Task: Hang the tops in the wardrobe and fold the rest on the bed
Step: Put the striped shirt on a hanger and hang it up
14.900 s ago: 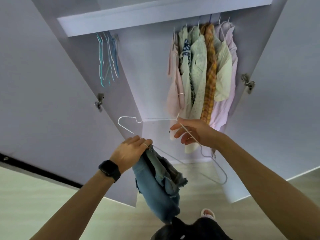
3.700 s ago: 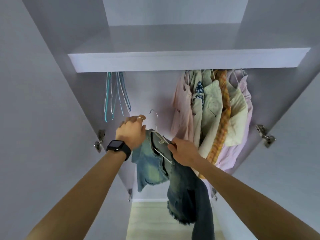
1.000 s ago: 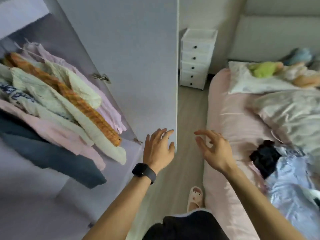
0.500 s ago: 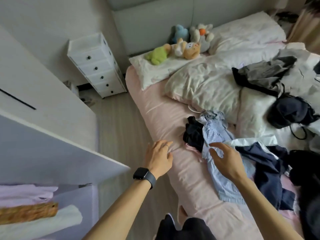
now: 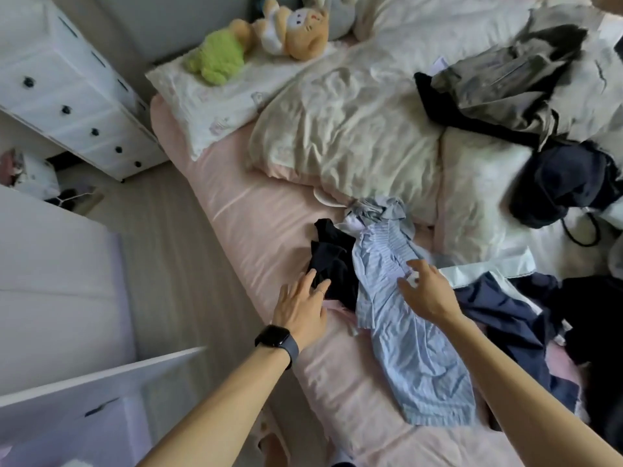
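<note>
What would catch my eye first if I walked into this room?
Two hands reach over the pink bed: the left hand at a black garment, the right hand above a long pale blue striped garment. On the pillow lie a green plush toy and an orange plush toy; dark clothes pile up on the right.

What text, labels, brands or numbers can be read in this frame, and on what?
No readable text.
Black smartwatch on the left wrist: screen dark.
White pillowcase with faint pastel prints: too blurred to read.
Small white tag by the crumpled grey garment: too small to read.
</note>
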Demonstrator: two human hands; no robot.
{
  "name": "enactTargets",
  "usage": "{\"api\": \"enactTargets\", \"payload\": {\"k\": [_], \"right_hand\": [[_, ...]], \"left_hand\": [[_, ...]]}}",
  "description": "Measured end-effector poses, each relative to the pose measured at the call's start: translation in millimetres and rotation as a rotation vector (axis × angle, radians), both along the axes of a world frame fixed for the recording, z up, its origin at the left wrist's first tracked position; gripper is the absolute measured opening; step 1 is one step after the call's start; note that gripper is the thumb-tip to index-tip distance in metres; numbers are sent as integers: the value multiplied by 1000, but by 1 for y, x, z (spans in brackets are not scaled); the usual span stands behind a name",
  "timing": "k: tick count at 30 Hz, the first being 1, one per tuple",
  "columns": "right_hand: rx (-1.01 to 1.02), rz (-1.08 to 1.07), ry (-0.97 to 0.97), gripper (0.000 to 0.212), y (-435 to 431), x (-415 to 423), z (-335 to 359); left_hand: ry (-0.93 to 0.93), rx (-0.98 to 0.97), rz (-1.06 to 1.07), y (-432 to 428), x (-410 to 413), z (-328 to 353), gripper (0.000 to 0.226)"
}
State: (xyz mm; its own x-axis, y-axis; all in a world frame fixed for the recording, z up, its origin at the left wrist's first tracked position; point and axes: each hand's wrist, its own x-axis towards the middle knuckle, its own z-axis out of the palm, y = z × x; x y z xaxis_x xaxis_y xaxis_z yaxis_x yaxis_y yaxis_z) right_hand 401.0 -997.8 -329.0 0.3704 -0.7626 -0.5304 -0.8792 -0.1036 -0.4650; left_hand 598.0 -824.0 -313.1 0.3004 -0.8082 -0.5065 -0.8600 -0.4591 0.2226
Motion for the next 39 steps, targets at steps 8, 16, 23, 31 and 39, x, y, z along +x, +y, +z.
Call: {"api": "enactTargets", "payload": {"k": [8,16,23,31,39], "right_hand": [[-68,325,111,92,-84,50,-87],[-367,600,250,31,-102,82,-75],[-282,528,8,33,-40,84,60],[-91,285,-520,12,86,95,252],[207,309,-884,23,265,128,332]], "left_hand": [[-35,110,-117,-47,9,-118,73],[42,198,-78,-30,27,-117,63],[202,-137,258,-12,30,-13,45],[409,-859,580,81,13,167,21],[240,-1008,747,245,5,232,36]]}}
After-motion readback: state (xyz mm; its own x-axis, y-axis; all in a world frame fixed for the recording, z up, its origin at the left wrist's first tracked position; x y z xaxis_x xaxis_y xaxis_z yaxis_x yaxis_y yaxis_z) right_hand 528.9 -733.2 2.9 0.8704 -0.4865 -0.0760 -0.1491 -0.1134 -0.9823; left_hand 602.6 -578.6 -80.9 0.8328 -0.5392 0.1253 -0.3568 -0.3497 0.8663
